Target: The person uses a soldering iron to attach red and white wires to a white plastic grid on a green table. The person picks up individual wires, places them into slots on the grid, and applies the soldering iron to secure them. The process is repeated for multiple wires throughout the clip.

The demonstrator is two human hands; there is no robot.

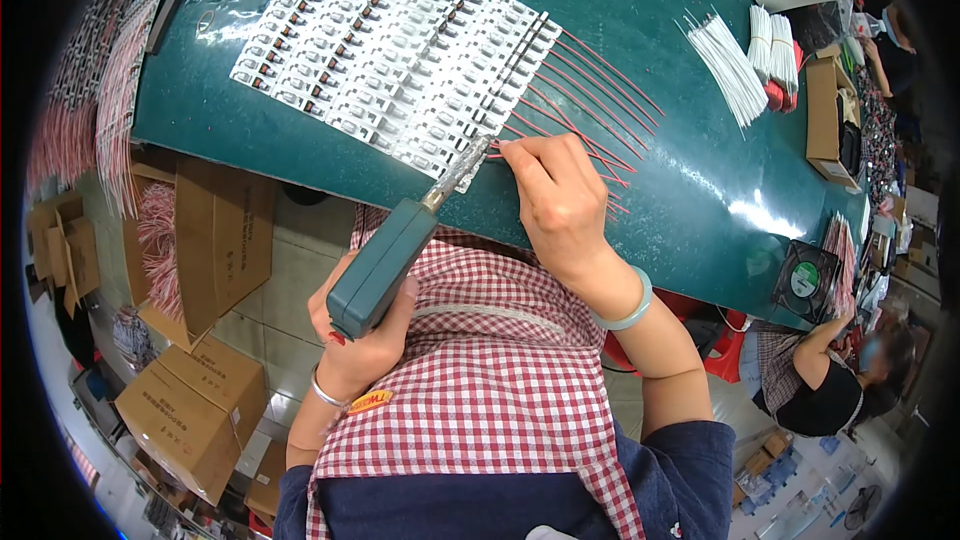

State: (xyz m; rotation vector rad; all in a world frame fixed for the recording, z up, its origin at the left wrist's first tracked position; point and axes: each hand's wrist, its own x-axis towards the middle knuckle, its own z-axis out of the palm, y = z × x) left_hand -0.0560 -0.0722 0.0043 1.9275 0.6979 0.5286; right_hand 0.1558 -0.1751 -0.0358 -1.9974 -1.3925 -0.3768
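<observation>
While the left hand (360,340) grips a teal soldering iron (385,262), the right hand (560,200) pinches a red wire (600,90) beside its tip.

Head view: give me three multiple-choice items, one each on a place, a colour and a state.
1. Where does the metal tip of the teal handheld soldering tool rest?
A. at the near corner of the white panel of small circuit boards
B. on a cardboard box
C. on the black square fan

2. What colour are the thin wires under the right hand?
A. blue
B. red
C. yellow

3. How is the left hand?
A. open and flat
B. closed around the tool's body
C. out of view

Answers: 1 A, the tip meets the panel's corner on the dark green table. 2 B, red strands fan out beside the panel. 3 B, fingers wrap the teal body.
</observation>
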